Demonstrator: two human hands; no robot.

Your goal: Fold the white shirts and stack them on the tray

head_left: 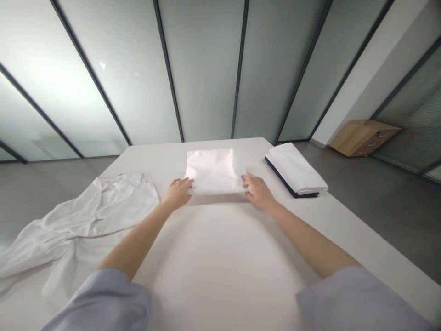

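Note:
In the middle of the table lies a flat, folded white cloth, with a glossy surface and a pale, see-through-looking strip along its right side. Its near edge casts a shadow on the tabletop and seems slightly raised. My left hand grips the left near corner, fingers bent over the edge. At the right near corner, my right hand has its fingers and thumb on the edge; they are a little blurred. To the left of my left arm, a loose white garment lies spread and wrinkled.
A stack of a folded white cloth over a dark navy one sits at the table's right edge. The white table reaches toward frosted glass panels. A wooden cabinet stands on the floor at the far right.

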